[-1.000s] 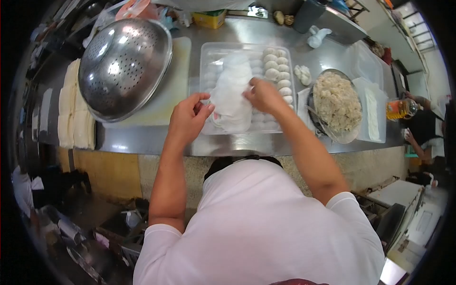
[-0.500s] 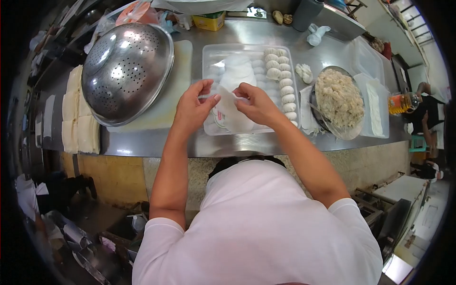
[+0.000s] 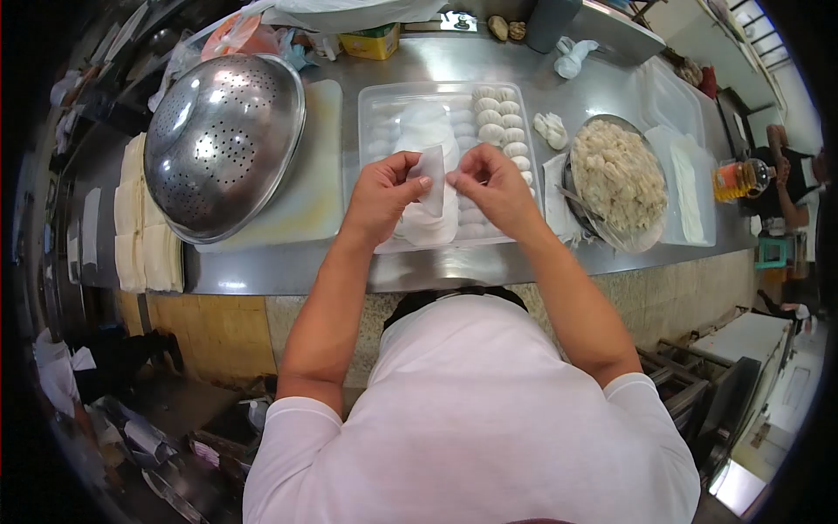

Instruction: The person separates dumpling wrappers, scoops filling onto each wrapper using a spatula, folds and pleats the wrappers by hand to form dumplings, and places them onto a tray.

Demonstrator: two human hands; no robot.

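Between thumb and fingers my left hand [image 3: 384,194] pinches a thin white wrapper [image 3: 430,175], raised over a clear plastic tray [image 3: 367,113]. My right hand [image 3: 497,185] is closed in a pinch close to the wrapper's right edge; whether it grips the edge is too small to tell. More thin white wrappers [image 3: 428,229] lie in an overlapping pile on the tray, below my hands. White dumplings [image 3: 491,133] stand in rows along the tray's right side, and paler rounds show through the plastic beside them.
An upturned metal colander [image 3: 225,148] rests on a cutting board [image 3: 325,205], with stacked pale sheets [image 3: 150,249] to its left. Right of the tray are a crumpled white cloth [image 3: 550,131], a bowl of pale filling [image 3: 618,179] and an oil bottle [image 3: 742,180]. A person's arm [image 3: 790,210] shows far right.
Both hands came together above the pile and a single wrapper was lifted off it. Since half a second ago, the hands have shifted slightly right and the wrapper stands more upright in my left fingers.
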